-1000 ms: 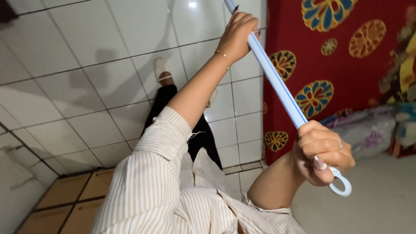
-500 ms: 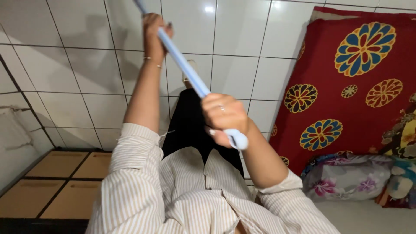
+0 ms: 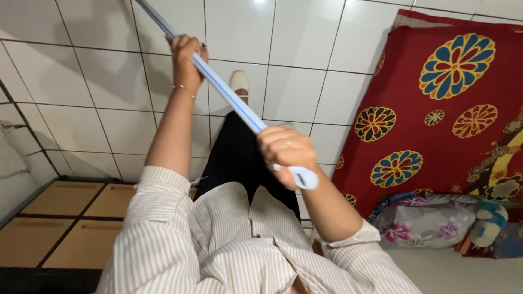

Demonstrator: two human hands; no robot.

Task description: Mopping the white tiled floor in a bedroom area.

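White floor tiles lie below, a red floral mat and pillow to the right; a pale blue pole slants across, left hand clamped high on it, arm outstretched, right hand gripping its near end

We see no labels, signs or screens. The only possible packages are flat brown cardboard boxes at the lower left of the frame, lying side by side in a dark frame below the white tiles; we count about four rectangular tan tops, each with a slim slot. We cannot tell whether they are sealed.
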